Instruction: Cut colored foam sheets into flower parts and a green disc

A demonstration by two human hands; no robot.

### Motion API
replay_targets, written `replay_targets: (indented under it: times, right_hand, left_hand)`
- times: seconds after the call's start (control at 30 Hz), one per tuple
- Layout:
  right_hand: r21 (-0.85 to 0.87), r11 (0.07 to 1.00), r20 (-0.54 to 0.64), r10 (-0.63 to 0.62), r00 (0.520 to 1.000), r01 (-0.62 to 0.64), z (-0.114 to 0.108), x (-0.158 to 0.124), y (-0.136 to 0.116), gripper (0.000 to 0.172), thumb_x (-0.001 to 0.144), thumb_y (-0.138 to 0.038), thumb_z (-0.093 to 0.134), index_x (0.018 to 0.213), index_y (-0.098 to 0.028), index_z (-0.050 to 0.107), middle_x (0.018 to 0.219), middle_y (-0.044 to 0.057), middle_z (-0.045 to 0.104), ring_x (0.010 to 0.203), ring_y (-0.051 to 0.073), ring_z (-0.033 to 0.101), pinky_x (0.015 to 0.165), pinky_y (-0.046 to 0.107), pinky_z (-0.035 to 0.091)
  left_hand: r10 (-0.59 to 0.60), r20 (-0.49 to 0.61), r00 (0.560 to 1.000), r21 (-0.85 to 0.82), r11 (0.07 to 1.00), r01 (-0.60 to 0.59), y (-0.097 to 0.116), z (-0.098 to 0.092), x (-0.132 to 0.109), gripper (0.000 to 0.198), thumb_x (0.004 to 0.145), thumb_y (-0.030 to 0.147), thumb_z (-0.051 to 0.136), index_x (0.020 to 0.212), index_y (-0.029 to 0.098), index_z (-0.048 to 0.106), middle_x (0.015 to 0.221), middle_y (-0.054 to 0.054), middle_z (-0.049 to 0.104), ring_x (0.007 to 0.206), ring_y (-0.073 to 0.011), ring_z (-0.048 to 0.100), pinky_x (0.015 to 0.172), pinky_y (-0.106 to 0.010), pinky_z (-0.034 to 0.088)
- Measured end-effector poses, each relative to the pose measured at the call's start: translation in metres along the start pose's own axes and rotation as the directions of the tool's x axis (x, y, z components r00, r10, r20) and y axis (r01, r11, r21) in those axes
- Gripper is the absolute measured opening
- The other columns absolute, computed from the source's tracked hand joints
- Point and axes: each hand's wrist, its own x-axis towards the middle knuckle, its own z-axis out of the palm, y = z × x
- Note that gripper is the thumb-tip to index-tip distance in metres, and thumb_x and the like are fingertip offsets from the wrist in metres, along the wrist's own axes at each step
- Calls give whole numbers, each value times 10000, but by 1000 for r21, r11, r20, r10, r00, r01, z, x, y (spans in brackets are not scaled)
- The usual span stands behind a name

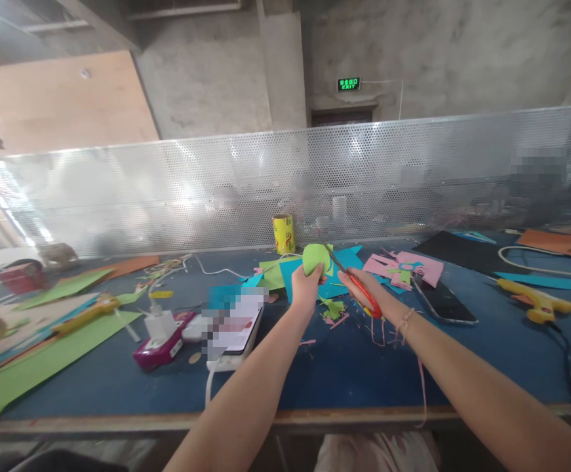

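Note:
My left hand (306, 282) is closed on a round light-green piece of foam paper (315, 257), held above the blue table (354, 373). My right hand (364, 294) grips red-handled scissors (358, 284), whose blades point up-left and meet the green piece's right edge. Green and pink offcuts (333, 309) lie on the table just below both hands. Teal paper (339, 272) lies behind the hands.
A phone (236, 324) on a white charger lies left of my arms, a plug block (160, 331) beside it. A dark phone (445, 303), pink paper (403, 267), yellow glue guns (535, 301), a yellow roll (284, 233), green sheets (44, 360) and a perforated metal screen (285, 183) surround.

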Motion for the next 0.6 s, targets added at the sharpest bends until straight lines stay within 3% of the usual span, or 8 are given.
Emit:
replay_targets:
  times: [0.13, 0.4, 0.6]
  right_hand:
    - [61, 997, 86, 37, 996, -42, -2, -4, -6, 402, 795, -589, 367, 642, -217, 357, 506, -33, 436, 419, 98, 395, 398, 235, 310]
    - [76, 995, 97, 50, 994, -57, -4, -9, -16, 409, 816, -586, 340, 659, -210, 378, 500, -38, 432, 403, 89, 386, 374, 225, 317]
    - [135, 987, 71, 78, 994, -87, -2, -8, -14, 404, 812, -587, 349, 662, -212, 360, 525, -32, 431, 410, 89, 391, 388, 231, 333]
  left_hand:
    - [4, -8, 1000, 23, 1000, -4, 1, -1, 0, 180, 646, 290, 656, 643, 129, 575, 468, 9, 542, 435, -90, 503, 460, -205, 405]
    - [-8, 10, 1000, 8, 1000, 8, 1, 1, 0, 189, 622, 302, 665, 644, 133, 582, 457, 20, 534, 432, -91, 496, 464, -211, 396]
    - [-64, 23, 998, -108, 992, 66, 0, 5, -3, 216, 594, 297, 693, 656, 123, 581, 463, 25, 535, 427, -83, 493, 469, -212, 403]
